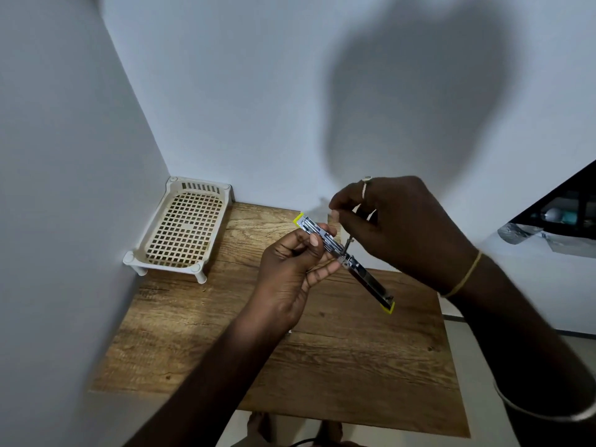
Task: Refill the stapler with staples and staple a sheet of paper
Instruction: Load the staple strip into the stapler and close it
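Note:
A stapler with metal parts and yellow-green ends is swung fully open, held in the air above the wooden table. My left hand grips its upper half, the staple channel, between thumb and fingers. My right hand hovers just above the hinge, fingers curled, thumb and fingertips pinched together on something small and thin near the spring rod; I cannot tell what it is. No paper is in sight.
A cream plastic grid tray on short legs stands at the table's back left corner against the white walls. To the right, past the table edge, lie a dark shelf and crumpled foil. Feet show below the front edge.

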A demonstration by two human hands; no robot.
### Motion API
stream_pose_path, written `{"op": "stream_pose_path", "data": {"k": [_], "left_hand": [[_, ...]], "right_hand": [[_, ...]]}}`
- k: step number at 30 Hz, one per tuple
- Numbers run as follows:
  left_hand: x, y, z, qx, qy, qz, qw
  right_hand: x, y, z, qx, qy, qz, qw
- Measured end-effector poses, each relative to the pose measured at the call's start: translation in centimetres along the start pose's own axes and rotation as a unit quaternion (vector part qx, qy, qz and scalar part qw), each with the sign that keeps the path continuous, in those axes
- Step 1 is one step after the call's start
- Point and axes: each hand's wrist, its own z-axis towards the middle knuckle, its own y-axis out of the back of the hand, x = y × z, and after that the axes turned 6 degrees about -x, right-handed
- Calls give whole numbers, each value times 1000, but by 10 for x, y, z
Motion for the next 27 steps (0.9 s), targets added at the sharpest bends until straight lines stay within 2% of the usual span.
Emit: {"op": "stream_pose_path", "data": {"k": [3, 6, 27], "left_hand": [[3, -1, -1, -13, 6, 4, 1000], [2, -1, -3, -17, 4, 11, 1000], [1, 7, -1, -21, 33, 36, 999]], "right_hand": [[2, 1, 12, 105, 11, -43, 993], [3, -4, 16, 154, 23, -86, 984], [3, -18, 16, 189, -1, -84, 978]]}}
